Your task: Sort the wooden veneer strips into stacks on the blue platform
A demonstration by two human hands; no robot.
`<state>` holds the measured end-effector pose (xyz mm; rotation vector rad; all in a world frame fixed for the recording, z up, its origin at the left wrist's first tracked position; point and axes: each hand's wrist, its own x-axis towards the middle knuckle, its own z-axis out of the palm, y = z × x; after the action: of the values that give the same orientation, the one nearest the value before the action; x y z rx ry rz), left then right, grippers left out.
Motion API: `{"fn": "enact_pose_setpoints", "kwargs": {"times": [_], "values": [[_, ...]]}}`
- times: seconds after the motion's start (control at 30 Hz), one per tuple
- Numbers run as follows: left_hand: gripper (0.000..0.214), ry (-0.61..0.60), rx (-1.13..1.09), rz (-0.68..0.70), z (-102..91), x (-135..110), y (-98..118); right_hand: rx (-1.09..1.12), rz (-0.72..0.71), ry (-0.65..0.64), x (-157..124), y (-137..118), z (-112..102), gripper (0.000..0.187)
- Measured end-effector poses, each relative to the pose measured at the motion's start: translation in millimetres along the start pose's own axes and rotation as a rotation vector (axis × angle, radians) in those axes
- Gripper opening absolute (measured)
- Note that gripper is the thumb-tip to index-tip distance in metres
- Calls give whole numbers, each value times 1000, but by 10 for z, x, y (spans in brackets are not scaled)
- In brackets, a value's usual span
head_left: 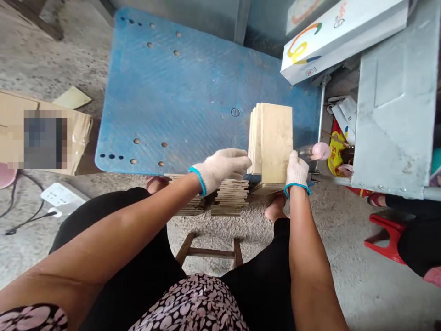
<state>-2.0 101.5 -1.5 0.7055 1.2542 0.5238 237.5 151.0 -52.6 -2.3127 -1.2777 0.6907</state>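
A leaning row of thin, pale wooden boards [254, 142] stands on the blue plastic tabletop, near its front right. The frontmost wooden board [276, 138] is the largest in view and faces me. My right hand [298, 171], in a white knitted glove with a blue cuff, grips this board's lower right edge; some fingers are hidden. My left hand [223, 168], gloved alike, is open, its fingers stretched toward the row's lower left side. Whether the fingertips touch the boards I cannot tell. Below the table's front edge are stacked wooden slats [230, 197], partly behind my left hand.
A blue table [193, 92] spans the middle. At its right are a pink-lidded bottle [320, 151], a long white box [344, 37] and a grey metal surface [392, 105]. Cardboard [79, 138] and a power strip [62, 195] lie left. Another person sits by a red stool [386, 239].
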Motion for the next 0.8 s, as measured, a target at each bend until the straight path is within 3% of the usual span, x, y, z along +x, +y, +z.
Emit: {"fn": "enact_pose_setpoints", "kwargs": {"times": [0.13,0.4,0.57,0.8], "values": [[54,-72,208,34,-68,-82,-9,-48,4,2,86,14,126,47],[54,18,453,91,-163,-69,-10,-94,23,32,142,33,224,48],[48,-54,605,150,47,44,-59,-45,38,27,167,91,261,48],[84,-50,640,123,353,244,-184,-99,-63,51,148,127,246,49]]}}
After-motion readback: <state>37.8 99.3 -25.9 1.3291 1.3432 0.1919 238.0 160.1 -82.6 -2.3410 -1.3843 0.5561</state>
